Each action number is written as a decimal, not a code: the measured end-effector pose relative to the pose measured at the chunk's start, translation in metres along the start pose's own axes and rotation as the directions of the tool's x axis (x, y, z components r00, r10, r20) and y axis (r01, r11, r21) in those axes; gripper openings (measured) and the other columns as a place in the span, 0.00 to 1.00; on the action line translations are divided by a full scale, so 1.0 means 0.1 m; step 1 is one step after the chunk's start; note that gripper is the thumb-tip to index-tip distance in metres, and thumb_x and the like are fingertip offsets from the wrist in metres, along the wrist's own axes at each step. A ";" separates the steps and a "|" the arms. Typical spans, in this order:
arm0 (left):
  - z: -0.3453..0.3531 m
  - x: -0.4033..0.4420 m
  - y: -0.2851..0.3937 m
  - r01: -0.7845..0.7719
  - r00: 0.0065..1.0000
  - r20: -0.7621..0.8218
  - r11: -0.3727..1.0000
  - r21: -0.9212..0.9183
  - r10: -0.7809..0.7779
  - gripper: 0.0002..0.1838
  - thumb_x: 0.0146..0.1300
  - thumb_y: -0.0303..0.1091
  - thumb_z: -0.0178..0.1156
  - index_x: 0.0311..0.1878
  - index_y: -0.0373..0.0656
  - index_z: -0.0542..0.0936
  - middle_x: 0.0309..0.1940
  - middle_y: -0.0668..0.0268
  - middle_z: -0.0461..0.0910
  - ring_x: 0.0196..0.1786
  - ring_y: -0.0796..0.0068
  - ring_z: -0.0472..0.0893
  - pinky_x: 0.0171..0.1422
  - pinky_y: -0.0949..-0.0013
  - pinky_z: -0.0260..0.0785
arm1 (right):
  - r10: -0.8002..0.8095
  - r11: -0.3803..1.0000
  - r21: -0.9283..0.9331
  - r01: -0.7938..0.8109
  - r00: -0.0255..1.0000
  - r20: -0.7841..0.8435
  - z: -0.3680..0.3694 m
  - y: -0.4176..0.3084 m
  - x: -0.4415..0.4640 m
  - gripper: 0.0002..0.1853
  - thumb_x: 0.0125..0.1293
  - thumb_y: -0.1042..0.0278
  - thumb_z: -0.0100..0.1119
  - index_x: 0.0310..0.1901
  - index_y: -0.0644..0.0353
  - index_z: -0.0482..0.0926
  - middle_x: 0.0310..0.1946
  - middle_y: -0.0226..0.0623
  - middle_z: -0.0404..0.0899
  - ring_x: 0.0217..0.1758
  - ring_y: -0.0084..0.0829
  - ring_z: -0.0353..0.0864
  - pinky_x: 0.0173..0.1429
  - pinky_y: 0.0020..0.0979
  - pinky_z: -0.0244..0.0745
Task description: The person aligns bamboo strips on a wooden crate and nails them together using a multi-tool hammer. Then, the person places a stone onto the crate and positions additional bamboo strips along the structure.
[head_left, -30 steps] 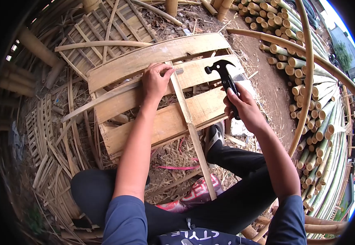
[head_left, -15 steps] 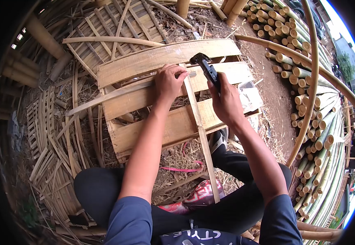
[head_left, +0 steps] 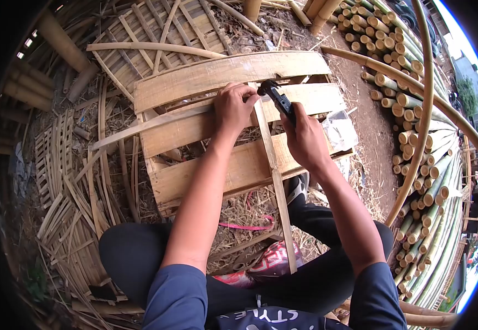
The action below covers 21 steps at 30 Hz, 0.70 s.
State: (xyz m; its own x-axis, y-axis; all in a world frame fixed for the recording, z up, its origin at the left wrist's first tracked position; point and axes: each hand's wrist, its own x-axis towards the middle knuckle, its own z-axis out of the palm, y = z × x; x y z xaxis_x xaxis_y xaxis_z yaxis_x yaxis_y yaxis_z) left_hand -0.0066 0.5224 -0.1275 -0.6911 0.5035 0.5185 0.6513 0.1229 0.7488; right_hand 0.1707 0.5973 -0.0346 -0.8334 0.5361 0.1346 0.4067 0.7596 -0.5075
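My right hand (head_left: 308,137) grips the dark handle of a hammer (head_left: 276,98). The hammer's black head is beside the upper end of a long bamboo strip (head_left: 266,140), right by my left fingertips. My left hand (head_left: 233,110) is closed in a pinch there; whatever sits between thumb and finger is too small to make out. Under that hand passes a second bamboo strip (head_left: 151,125), running out to the left. Both strips lie across a slatted wooden platform (head_left: 195,175). The long strip's lower end reaches down between my legs.
Cut bamboo poles (head_left: 431,181) are stacked along the right. Split strips (head_left: 68,220) lie heaped at the left, and a slatted panel (head_left: 140,33) lies behind the platform. A clear plastic bag (head_left: 339,132) rests on the platform's right end. Pink ribbon (head_left: 250,226) lies among shavings below.
The hammer head has come down and left, close to my left fingertips. My left hand keeps its pinch at the strip's end. The view has shifted slightly.
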 end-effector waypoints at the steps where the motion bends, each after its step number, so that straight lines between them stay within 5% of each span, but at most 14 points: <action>1: 0.01 0.00 0.00 0.000 1.000 -0.003 1.000 -0.006 0.000 0.09 0.57 0.38 0.75 0.34 0.44 0.88 0.35 0.61 0.88 0.41 0.59 0.86 0.48 0.60 0.76 | -0.005 1.000 0.023 0.006 0.999 -0.033 0.00 -0.02 -0.01 0.13 0.78 0.62 0.54 0.51 0.63 0.67 0.29 0.58 0.82 0.31 0.63 0.82 0.34 0.58 0.72; 8: 0.02 -0.02 -0.01 0.017 1.000 0.008 1.000 0.002 -0.017 0.09 0.57 0.38 0.75 0.34 0.44 0.88 0.36 0.60 0.87 0.42 0.57 0.86 0.49 0.59 0.76 | 0.027 0.999 -0.023 -0.027 0.999 0.028 0.01 -0.04 0.02 0.12 0.78 0.63 0.54 0.48 0.63 0.67 0.28 0.60 0.82 0.31 0.64 0.82 0.34 0.58 0.72; 12: -0.01 -0.01 0.01 0.036 0.999 0.008 0.999 -0.019 -0.036 0.08 0.57 0.38 0.75 0.34 0.44 0.88 0.36 0.60 0.87 0.42 0.57 0.86 0.49 0.59 0.76 | -0.012 1.000 0.009 0.013 0.998 -0.068 0.07 -0.02 -0.02 0.12 0.78 0.62 0.54 0.47 0.63 0.67 0.26 0.59 0.81 0.29 0.64 0.81 0.32 0.58 0.71; 13: 0.00 0.00 0.00 -0.010 1.000 -0.018 1.000 0.008 0.010 0.08 0.57 0.38 0.74 0.33 0.44 0.88 0.36 0.60 0.87 0.42 0.58 0.86 0.50 0.59 0.76 | 0.051 0.995 -0.088 -0.045 0.997 0.061 0.02 -0.06 0.01 0.12 0.78 0.62 0.54 0.49 0.63 0.68 0.26 0.59 0.81 0.29 0.64 0.81 0.32 0.58 0.71; 18: -0.02 -0.02 0.00 0.026 0.999 0.032 1.000 0.003 -0.026 0.07 0.58 0.37 0.74 0.35 0.45 0.89 0.36 0.61 0.87 0.42 0.58 0.86 0.49 0.59 0.76 | -0.066 0.994 0.076 0.083 0.977 -0.205 0.09 -0.04 -0.07 0.13 0.78 0.63 0.54 0.52 0.65 0.68 0.26 0.58 0.80 0.29 0.63 0.82 0.31 0.57 0.71; 21: 0.00 -0.03 0.00 0.042 0.999 0.023 0.999 0.027 -0.042 0.08 0.58 0.39 0.74 0.35 0.46 0.89 0.38 0.61 0.88 0.43 0.58 0.86 0.49 0.59 0.77 | -0.028 0.998 -0.056 0.025 0.999 -0.046 0.06 -0.02 -0.04 0.13 0.78 0.64 0.54 0.51 0.65 0.68 0.25 0.58 0.80 0.28 0.62 0.81 0.30 0.56 0.71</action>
State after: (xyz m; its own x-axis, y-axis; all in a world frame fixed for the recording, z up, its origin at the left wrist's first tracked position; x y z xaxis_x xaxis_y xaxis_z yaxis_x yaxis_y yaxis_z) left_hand -0.0044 0.5206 -0.1294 -0.7109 0.5170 0.4769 0.6302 0.1672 0.7582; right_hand 0.1710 0.5909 -0.0392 -0.8264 0.5309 0.1877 0.4056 0.7924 -0.4556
